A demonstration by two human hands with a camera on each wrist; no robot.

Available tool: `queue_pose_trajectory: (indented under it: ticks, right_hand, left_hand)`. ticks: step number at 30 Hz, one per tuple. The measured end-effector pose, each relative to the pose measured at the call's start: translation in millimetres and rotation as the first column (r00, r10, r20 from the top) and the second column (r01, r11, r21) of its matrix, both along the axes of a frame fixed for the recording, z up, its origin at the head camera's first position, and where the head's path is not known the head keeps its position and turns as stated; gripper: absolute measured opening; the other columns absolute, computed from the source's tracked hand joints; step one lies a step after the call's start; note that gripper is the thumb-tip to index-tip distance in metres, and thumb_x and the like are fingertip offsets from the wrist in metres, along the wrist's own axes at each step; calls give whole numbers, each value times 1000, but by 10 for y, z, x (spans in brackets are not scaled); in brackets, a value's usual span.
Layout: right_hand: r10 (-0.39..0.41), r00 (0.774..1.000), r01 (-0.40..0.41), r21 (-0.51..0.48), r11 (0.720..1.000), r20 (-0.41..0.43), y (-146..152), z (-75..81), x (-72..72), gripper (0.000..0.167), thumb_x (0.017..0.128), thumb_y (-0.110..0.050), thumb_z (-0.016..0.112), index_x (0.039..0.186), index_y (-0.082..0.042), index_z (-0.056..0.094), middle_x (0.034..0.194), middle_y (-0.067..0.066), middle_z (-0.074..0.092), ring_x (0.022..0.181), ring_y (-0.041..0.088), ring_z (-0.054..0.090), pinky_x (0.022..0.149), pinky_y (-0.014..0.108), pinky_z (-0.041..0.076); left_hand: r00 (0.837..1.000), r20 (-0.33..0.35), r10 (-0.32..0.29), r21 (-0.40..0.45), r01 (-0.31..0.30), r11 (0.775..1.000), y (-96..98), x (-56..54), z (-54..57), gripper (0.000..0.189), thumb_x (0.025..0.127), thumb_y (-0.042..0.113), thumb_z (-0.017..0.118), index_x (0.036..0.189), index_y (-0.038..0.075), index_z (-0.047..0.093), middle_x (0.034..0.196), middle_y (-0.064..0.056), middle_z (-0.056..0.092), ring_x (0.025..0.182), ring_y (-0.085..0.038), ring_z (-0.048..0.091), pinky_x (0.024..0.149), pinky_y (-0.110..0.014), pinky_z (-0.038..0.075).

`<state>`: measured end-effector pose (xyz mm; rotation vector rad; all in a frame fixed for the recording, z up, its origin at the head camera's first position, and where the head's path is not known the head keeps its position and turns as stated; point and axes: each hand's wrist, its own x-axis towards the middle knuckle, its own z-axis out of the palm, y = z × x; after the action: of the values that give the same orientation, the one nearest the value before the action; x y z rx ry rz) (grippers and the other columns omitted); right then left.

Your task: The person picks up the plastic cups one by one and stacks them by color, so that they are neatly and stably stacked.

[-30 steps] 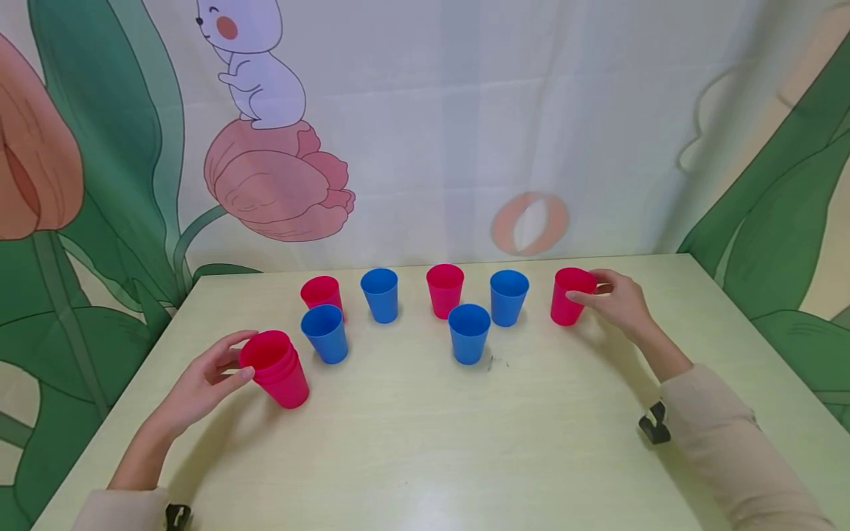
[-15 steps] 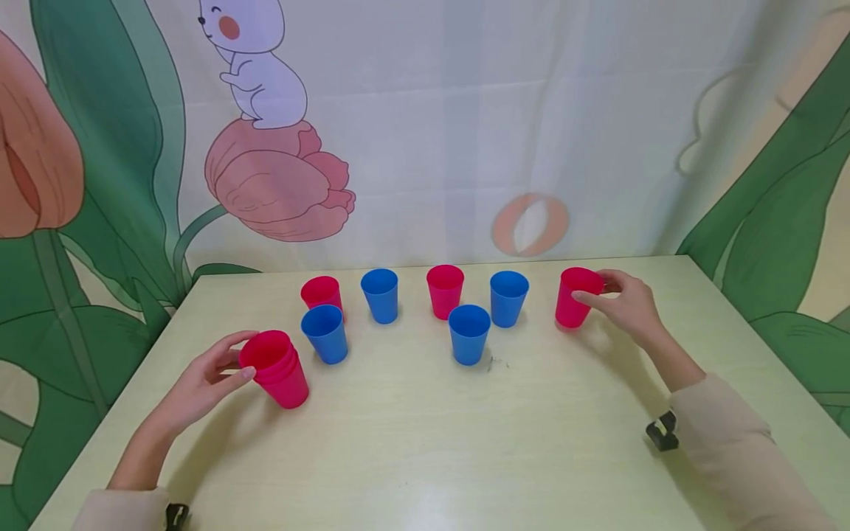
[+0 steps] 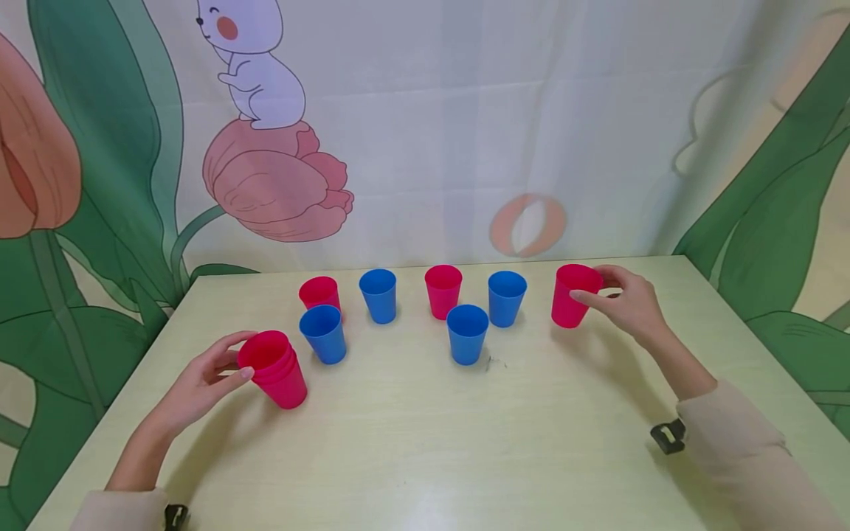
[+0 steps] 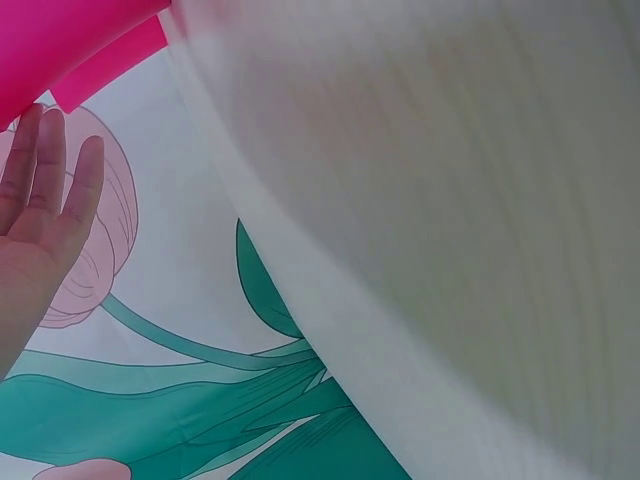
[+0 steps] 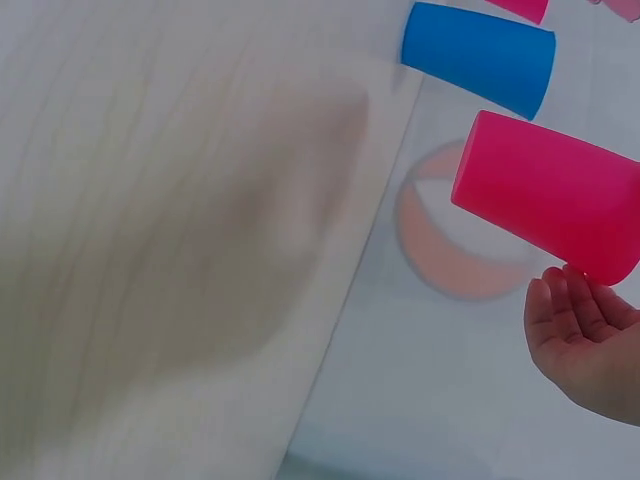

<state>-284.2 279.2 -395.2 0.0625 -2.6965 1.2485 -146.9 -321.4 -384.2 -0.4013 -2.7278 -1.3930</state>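
At the left of the table, my left hand grips a stack of pink-red cups near the rim, thumb in front and fingers behind. The stack leans, its mouth toward the hand. In the left wrist view, fingers reach up to the pink plastic. At the far right, my right hand pinches a single pink-red cup by its upper side, mouth up. Its base shows just above its shadow. The right wrist view shows the fingertips against this cup's wall.
Blue cups stand between the hands: two at the back and two nearer. A pink-red cup stands in the back row; another is partly hidden. A printed curtain hangs behind the pale table.
My right hand has shifted slightly right and lifted its pink-red cup a little off the table. My left hand and its stack have stayed in place.
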Motion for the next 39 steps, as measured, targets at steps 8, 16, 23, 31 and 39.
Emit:
queue_pose_trajectory:
  ticks: [8, 16, 23, 31, 39]
  right_hand:
    - [62, 997, -62, 11, 998, -38, -357, 500, 453, 67, 77, -43, 69, 126, -2, 46, 116, 18, 51, 104, 36, 48, 76, 39, 48]
    - [98, 993, -96, 28, 995, -63, -488, 620, 526, 62, 78, -34, 71, 126, -2, 47, 114, 17, 53, 99, 33, 51, 70, 28, 47]
    - [133, 987, -132, 18, 991, -89, -591, 682, 580, 62, 75, -32, 74, 124, -2, 48, 114, 16, 53, 98, 32, 51, 72, 31, 47]
    - [178, 978, -177, 12, 984, -109, -686, 748, 627, 63, 74, -29, 75, 124, -3, 49, 114, 15, 54, 98, 29, 51, 73, 31, 48]
    - [220, 967, -220, 9, 975, -131, -805, 795, 684, 61, 74, -26, 76, 123, -3, 50, 113, 13, 55, 98, 27, 51, 74, 34, 48]
  left_hand:
    - [1000, 5, 1, 2, -1, 1000, 3, 2, 2, 56, 88, 13, 60, 137, 8, 34, 117, -16, 51, 93, -3, 52, 71, -29, 52]
    - [1000, 6, 2, -4, -2, 1000, -8, -7, -12, 56, 88, 12, 60, 137, 7, 34, 117, -15, 52, 93, -2, 52, 71, -29, 52]
    - [1000, 4, 1, -3, -1, 1000, 2, -1, 4, 57, 88, 12, 60, 137, 7, 33, 118, -17, 50, 93, -2, 52, 71, -30, 52]
    - [1000, 11, 6, -6, -6, 1000, -3, 4, 12, 56, 88, 15, 60, 137, 7, 34, 115, -12, 52, 93, -3, 52, 72, -32, 52]
    - [1000, 4, -4, -1, 4, 1000, 9, 13, 12, 57, 88, 12, 59, 138, 6, 33, 117, -18, 51, 92, -2, 52, 70, -28, 52]
